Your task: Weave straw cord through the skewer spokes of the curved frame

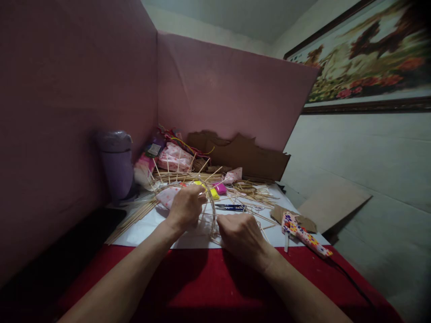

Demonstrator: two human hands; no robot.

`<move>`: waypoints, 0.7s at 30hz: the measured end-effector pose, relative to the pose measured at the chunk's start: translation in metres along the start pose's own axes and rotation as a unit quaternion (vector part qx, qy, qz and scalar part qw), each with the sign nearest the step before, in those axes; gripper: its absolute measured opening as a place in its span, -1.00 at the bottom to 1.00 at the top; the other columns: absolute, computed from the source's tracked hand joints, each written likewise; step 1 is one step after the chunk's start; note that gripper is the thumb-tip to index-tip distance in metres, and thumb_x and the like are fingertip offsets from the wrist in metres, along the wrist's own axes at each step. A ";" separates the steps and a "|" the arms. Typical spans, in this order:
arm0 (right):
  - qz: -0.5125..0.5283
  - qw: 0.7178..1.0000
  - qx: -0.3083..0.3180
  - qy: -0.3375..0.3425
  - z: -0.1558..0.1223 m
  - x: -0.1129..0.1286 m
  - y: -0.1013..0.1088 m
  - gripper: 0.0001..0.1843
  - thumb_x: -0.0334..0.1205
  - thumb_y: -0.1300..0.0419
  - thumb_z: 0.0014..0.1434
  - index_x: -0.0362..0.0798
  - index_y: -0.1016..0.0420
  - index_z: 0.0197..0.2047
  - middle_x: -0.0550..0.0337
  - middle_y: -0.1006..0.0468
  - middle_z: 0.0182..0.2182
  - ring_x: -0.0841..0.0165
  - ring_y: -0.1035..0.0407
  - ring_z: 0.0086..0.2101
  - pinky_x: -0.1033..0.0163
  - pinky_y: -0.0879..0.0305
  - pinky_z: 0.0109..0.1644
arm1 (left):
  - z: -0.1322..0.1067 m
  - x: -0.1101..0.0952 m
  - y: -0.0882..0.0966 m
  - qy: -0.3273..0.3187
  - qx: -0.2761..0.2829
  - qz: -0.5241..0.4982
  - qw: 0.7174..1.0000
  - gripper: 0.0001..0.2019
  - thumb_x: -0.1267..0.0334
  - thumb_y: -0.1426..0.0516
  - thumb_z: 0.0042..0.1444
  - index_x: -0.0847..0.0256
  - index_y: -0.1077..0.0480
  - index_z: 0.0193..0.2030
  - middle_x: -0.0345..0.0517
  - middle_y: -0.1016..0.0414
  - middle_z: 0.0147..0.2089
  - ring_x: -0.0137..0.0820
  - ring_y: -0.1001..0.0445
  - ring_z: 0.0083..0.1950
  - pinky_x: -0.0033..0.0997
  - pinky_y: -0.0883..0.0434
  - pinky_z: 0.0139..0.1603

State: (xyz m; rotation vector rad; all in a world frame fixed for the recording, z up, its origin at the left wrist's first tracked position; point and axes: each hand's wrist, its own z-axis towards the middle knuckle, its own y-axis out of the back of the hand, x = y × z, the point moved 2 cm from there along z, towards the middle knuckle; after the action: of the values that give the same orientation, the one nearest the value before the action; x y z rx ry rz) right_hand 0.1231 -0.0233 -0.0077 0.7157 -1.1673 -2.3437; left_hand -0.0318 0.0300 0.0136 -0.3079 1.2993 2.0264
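On the red table [202,278] a white sheet [144,234] is spread. Mid-sheet, the top of a curved stick frame [213,211] is gripped by the closed left hand [186,207]; its foot is touched by the curled right hand [240,234], grip unclear

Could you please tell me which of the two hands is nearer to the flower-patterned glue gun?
The right hand. It lies just left of the glue gun; the left hand is farther left, gripping the bamboo hoop.

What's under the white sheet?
A red cloth shows at the white sheet's near edge. Farther back is hidden by sheet, sticks, left hand and right hand.
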 end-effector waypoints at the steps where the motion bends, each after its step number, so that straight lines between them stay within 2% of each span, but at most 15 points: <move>1: 0.000 1.000 0.004 -0.003 0.000 0.000 0.000 -0.88 -0.47 -0.03 0.00 -0.11 -0.33 -0.48 0.21 -0.43 -0.63 0.46 -0.22 -0.60 0.25 0.20 -0.49 | -0.002 -0.002 0.001 -0.011 -0.001 0.012 1.000 -0.90 0.38 -0.11 0.02 0.21 -0.47 -0.39 -0.04 -0.52 -0.33 -0.31 -0.44 -0.26 -0.40 -0.25 -0.25; 4: -0.002 1.000 0.010 -0.012 0.001 0.000 0.000 -0.87 -0.47 -0.03 0.00 -0.11 -0.32 -0.48 0.21 -0.42 -0.64 0.45 -0.22 -0.61 0.25 0.22 -0.50 | -0.006 -0.007 0.000 -0.043 0.018 0.035 0.998 -0.89 0.37 -0.11 0.00 0.19 -0.48 -0.44 -0.06 -0.54 -0.37 -0.32 -0.45 -0.29 -0.41 -0.24 -0.25; 8: -0.006 1.000 0.005 -0.013 0.001 -0.001 -0.002 -0.86 -0.47 0.00 0.02 -0.10 -0.31 -0.48 0.19 -0.43 -0.63 0.45 -0.19 -0.61 0.25 0.24 -0.49 | -0.008 -0.005 -0.008 -0.031 0.081 0.055 0.995 -0.90 0.34 -0.14 -0.03 0.18 -0.50 -0.43 -0.07 -0.54 -0.39 -0.34 -0.43 -0.34 -0.43 -0.20 -0.34; 11: -0.007 1.000 -0.007 -0.020 0.000 -0.001 0.000 -0.87 -0.46 0.01 0.01 -0.10 -0.30 -0.48 0.19 -0.42 -0.63 0.44 -0.18 -0.61 0.25 0.24 -0.49 | -0.008 -0.004 -0.015 -0.033 0.112 0.062 0.991 -0.86 0.38 -0.11 -0.07 0.20 -0.47 -0.55 -0.08 -0.50 -0.47 -0.39 -0.37 -0.43 -0.45 -0.11 -0.42; 15: 0.002 0.999 -0.018 -0.030 0.000 -0.005 0.004 -0.88 -0.46 -0.01 0.00 -0.11 -0.33 -0.46 0.20 -0.41 -0.61 0.44 -0.19 -0.59 0.25 0.21 -0.47 | -0.006 -0.007 -0.019 -0.026 0.105 0.051 0.993 -0.81 0.45 -0.06 -0.09 0.21 -0.46 -0.59 -0.12 -0.42 -0.56 -0.43 -0.30 -0.48 -0.45 -0.03 -0.46; 21: 0.027 0.994 -0.076 -0.068 0.003 -0.026 0.020 -0.84 -0.34 -0.06 0.13 -0.08 -0.43 -0.42 0.18 -0.44 -0.51 0.43 -0.27 -0.49 0.31 0.06 -0.42 | 0.009 -0.024 -0.007 -0.024 0.085 0.002 0.996 -0.81 0.43 -0.05 -0.07 0.23 -0.46 -0.57 -0.17 -0.37 -0.58 -0.45 -0.28 -0.46 -0.50 -0.06 -0.46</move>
State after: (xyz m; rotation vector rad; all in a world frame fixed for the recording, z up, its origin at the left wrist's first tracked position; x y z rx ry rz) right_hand 0.1441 -0.0180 0.0171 0.4729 -1.0354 -2.4362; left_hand -0.0079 0.0296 0.0255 -0.1767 1.4326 1.9008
